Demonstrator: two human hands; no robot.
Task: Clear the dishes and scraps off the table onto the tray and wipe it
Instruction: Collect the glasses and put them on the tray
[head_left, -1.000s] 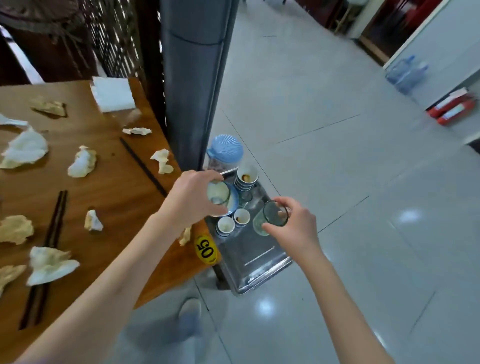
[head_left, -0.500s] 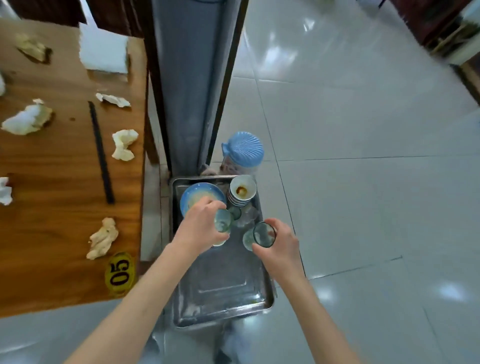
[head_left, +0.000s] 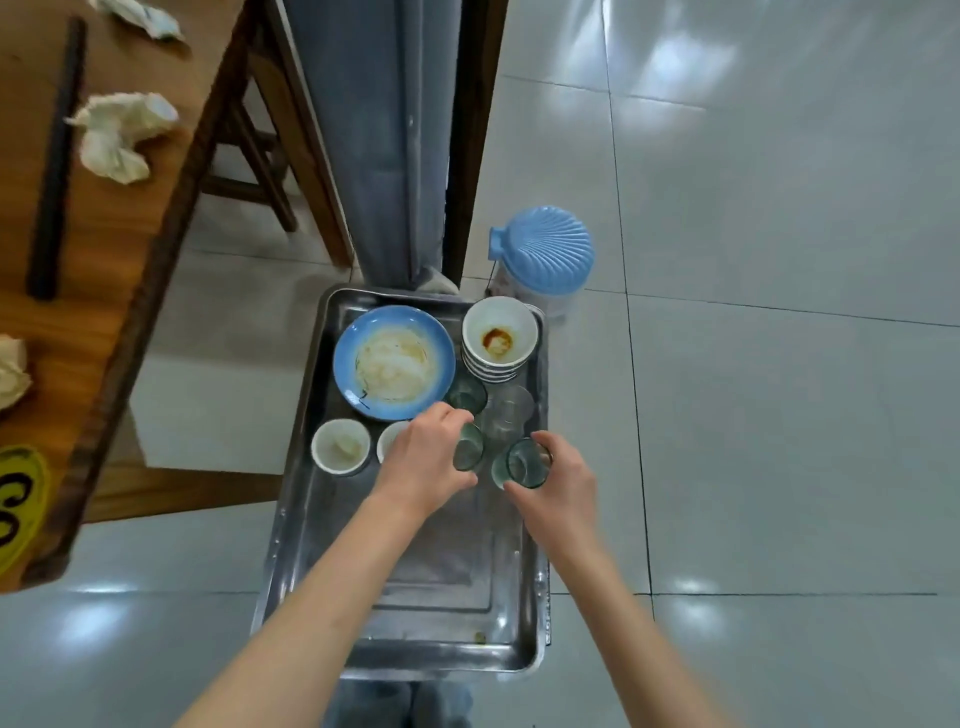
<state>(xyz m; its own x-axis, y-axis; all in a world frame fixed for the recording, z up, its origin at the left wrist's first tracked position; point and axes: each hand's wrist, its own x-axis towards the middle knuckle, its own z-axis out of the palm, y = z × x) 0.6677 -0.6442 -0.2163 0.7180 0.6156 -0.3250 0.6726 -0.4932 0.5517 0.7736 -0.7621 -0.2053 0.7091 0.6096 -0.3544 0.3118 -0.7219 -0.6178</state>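
A steel tray (head_left: 415, 618) sits low beside the wooden table (head_left: 67, 322). It carries a dirty blue plate (head_left: 393, 362), a stack of white bowls (head_left: 500, 338), two small white cups (head_left: 340, 446) and some glasses (head_left: 506, 415). My left hand (head_left: 428, 460) is shut on a greenish glass (head_left: 469, 448), low over the tray's middle. My right hand (head_left: 561, 486) is shut on a second greenish glass (head_left: 525, 462) just to its right. Crumpled napkins (head_left: 120, 135) and a black chopstick (head_left: 54, 161) lie on the table.
A jar with a blue shell-shaped lid (head_left: 543, 254) stands on the floor behind the tray. A grey pillar (head_left: 374, 130) rises just beyond it. A wooden stool (head_left: 249, 156) is under the table edge. A yellow number tag (head_left: 18, 509) marks the table corner.
Both hands have lowered with their glasses toward the tray, beside the other glasses. My view has tilted further down, so the tray fills the middle and the table has slid left.
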